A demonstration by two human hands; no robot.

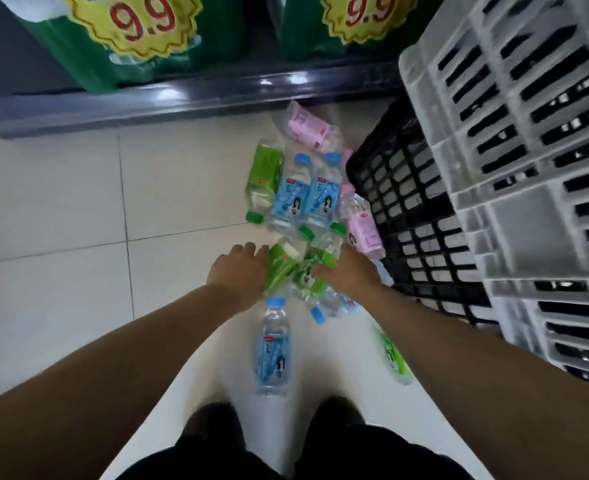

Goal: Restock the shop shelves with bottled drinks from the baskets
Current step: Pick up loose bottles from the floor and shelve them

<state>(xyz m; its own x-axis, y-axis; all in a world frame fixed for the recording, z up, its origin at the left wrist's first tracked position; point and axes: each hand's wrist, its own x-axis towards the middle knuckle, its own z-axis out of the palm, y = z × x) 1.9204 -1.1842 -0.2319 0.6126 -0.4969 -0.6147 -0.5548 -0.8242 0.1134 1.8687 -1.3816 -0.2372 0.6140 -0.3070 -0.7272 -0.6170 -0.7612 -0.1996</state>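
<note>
Status: early. The stock is lying on the floor tiles (pixel 61 202), not shelved. Both hands are down in the pile.
- Right hand (pixel 350 271) grips a green-label bottle (pixel 315 271), thumb across the label.
- Left hand (pixel 237 271) is against a second green bottle (pixel 281 265). Its fingers (pixel 248 249) curl down out of sight, so I can't tell if that grip is closed.

Left to do:
- two blue-label bottles (pixel 291 192), side by side
- pink bottles (pixel 308 128) beside the black crate (pixel 407 209)
- lone blue bottle (pixel 274 348) near the shoes (pixel 213 431)
- third green bottle (pixel 392 355), under the right forearm

White crates (pixel 494 98) are stacked at right. The bottom shelf (pixel 182 95) carries green packs (pixel 78 57) with 9.9 tags (pixel 140 19); I see none of these bottles up there.
</note>
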